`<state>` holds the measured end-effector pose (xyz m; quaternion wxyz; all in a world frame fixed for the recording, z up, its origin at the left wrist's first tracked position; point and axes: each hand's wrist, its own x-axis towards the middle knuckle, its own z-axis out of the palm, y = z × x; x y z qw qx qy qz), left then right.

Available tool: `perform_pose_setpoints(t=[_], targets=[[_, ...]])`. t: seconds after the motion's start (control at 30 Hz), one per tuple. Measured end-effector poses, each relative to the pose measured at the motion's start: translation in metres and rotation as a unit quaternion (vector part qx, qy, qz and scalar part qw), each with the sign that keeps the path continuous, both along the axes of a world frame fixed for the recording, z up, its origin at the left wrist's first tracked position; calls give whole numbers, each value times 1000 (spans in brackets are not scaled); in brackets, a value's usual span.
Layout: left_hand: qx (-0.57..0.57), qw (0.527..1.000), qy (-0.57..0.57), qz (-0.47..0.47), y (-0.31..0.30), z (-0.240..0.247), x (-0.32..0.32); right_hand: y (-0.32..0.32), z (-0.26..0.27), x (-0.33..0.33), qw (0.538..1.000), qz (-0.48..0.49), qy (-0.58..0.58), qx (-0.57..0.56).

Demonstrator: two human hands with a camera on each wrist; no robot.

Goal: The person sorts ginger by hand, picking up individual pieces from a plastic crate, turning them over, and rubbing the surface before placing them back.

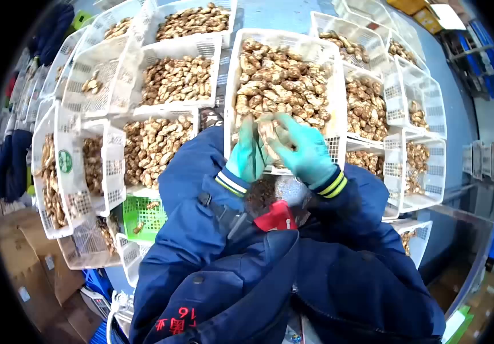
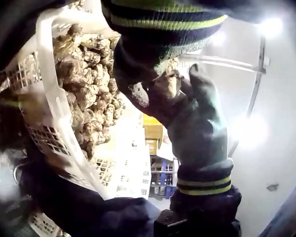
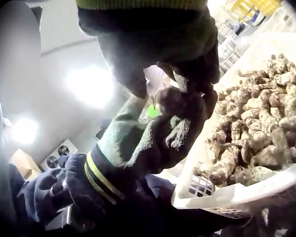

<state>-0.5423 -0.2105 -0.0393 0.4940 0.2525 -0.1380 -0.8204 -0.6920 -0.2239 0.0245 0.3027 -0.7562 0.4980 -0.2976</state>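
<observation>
In the head view both hands wear teal gloves and meet over the near edge of a white basket (image 1: 343,86) heaped with brown-and-white mushrooms (image 1: 278,83). Between them is a pale, soil-marked mushroom (image 1: 267,136). My left hand (image 1: 248,153) holds it from the left. From the right, my right hand (image 1: 304,148) grips it with fingers and thumb curled round it. The right wrist view shows dirt on the glove fingers (image 3: 177,133) and the dark end of the mushroom (image 3: 170,100) between the hands, partly hidden by them.
White baskets of mushrooms stand in rows at the left (image 1: 178,80) and right (image 1: 367,109). A small green basket (image 1: 144,217) sits at the near left. Cardboard boxes (image 1: 46,258) lie beyond it, and a metal rail (image 1: 467,215) runs along the right.
</observation>
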Motion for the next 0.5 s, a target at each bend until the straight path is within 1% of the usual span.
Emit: perform_pose_setpoints(t=[0.03,0.07,0.1,0.17,0.2,0.23,0.3,0.37,0.4,0.43,0.5], targets=[[5,999,50,17,1,14,1,4,19,1,991,6,-64,118],[-9,994,108,14,1,17,7,11,13,4,931,-46,-300,202],[9,993,117,10,2,21,16,9,19,-9,978,-52,-174,101],[-47,990,130,-5,8,26,28,5,13,-20,971,-101,-193,102],[-54,986,157,2,9,24,30,4,6,-27,980,-99,-155,73],[-59,986,154,5,12,29,33,7,7,-29,961,-109,-200,158],[-55,988,143,32,19,31,38,13,-17,-40,967,-89,-146,188],[-53,989,133,41,22,34,40,27,-14,-34,989,-55,-61,127],[-50,990,127,43,24,35,40,33,-10,-35,993,-39,4,114],[-52,990,127,40,25,35,41,34,-19,-33,984,-43,-28,170],[-56,990,127,33,25,32,40,37,-28,-40,995,-20,23,97]])
